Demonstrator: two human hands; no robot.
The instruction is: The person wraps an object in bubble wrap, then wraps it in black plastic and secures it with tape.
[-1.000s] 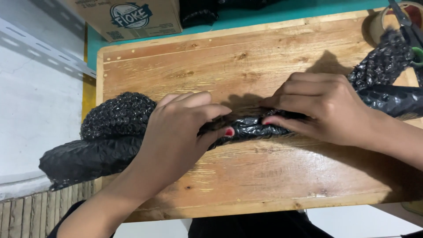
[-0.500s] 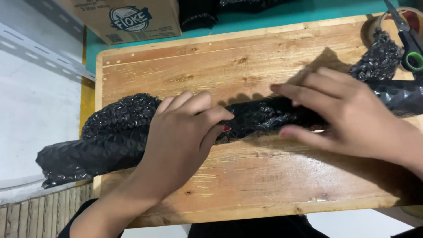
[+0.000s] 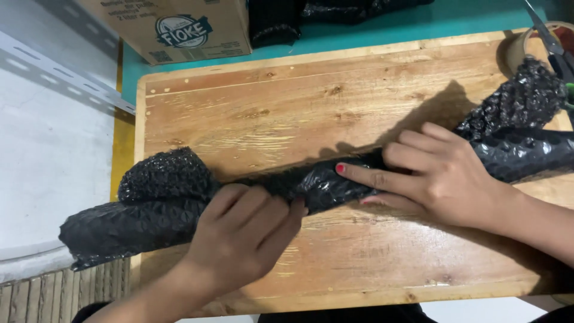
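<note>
1. A big wooden board (image 3: pixel 359 107) lies on a teal table top (image 3: pixel 418 27). A pale floor is on the left.
2. At the far left stands one cardboard box (image 3: pixel 179 30). At the far right are one pair of scissors (image 3: pixel 553 51) and one tape roll (image 3: pixel 523 42).
3. One long roll of black bubble wrap (image 3: pixel 137 218) lies across the board from left to right, and its left end hangs over the edge.
4. The left hand (image 3: pixel 245 236) curls over the roll and grips it.
5. The right hand (image 3: pixel 436 176) lies flat on the roll, fingers spread, pressing down.
</note>
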